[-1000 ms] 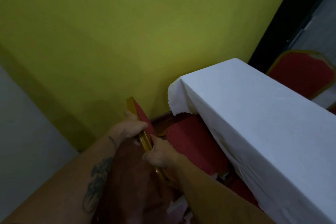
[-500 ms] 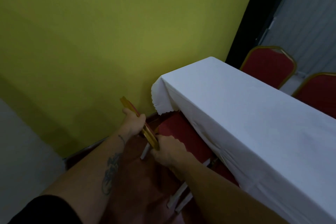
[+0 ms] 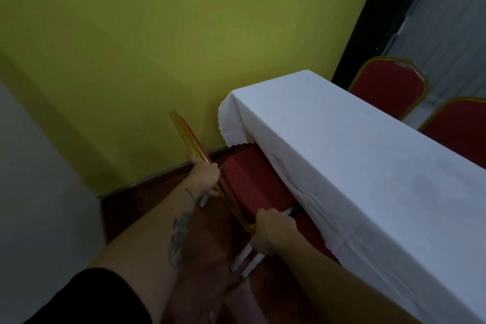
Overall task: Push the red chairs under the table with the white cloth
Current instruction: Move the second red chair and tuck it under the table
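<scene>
A red chair point(image 3: 252, 181) with a gold-framed backrest stands at the near end of the table with the white cloth point(image 3: 355, 166); its seat reaches partly under the cloth's hanging edge. My left hand point(image 3: 206, 175) grips the gold backrest frame on its far side. My right hand point(image 3: 273, 231) holds the frame's lower end at the seat's near corner. A second red seat point(image 3: 313, 234) shows under the cloth just right of my right hand. The chair's white-tipped legs point(image 3: 244, 260) stand on the dark red floor.
A yellow-green wall point(image 3: 157, 47) with a dark skirting board runs close behind the chair. Two more red chairs point(image 3: 389, 87) point(image 3: 460, 131) stand on the table's far side. A pale wall is at the left.
The view has shifted back and to the right, showing more of the table and the far chairs. The chair's seat sits further towards the cloth, and my right hand has slid down the frame.
</scene>
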`<state>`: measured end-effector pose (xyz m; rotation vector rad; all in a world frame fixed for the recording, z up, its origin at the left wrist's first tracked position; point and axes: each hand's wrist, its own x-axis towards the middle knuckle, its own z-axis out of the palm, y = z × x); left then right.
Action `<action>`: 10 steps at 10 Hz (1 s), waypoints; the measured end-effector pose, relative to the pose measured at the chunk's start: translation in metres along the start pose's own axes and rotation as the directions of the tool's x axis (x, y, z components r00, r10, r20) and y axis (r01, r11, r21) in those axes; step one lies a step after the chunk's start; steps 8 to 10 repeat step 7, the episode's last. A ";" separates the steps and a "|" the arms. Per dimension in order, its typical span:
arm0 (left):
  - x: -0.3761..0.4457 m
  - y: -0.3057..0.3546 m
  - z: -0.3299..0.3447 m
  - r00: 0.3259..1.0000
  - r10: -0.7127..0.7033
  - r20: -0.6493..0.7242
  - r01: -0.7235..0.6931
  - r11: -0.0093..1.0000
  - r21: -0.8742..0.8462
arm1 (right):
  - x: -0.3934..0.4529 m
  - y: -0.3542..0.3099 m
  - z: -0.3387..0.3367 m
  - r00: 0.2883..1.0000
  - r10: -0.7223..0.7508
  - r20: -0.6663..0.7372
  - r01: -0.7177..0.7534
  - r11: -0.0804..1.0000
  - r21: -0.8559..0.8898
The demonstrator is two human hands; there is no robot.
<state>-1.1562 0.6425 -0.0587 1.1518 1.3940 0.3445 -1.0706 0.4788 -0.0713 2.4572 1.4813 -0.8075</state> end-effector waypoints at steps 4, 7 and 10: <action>0.024 0.005 -0.002 0.999 -0.014 0.045 0.009 0.994 0.113 | 0.019 -0.009 -0.017 0.993 -0.021 -0.112 0.029 0.997 0.070; 0.037 0.008 0.000 1.000 0.006 0.028 -0.010 0.992 0.125 | 0.033 -0.019 -0.032 0.993 0.014 -0.113 -0.004 0.996 0.088; 0.037 0.008 0.000 1.000 0.006 0.028 -0.010 0.992 0.125 | 0.033 -0.019 -0.032 0.993 0.014 -0.113 -0.004 0.996 0.088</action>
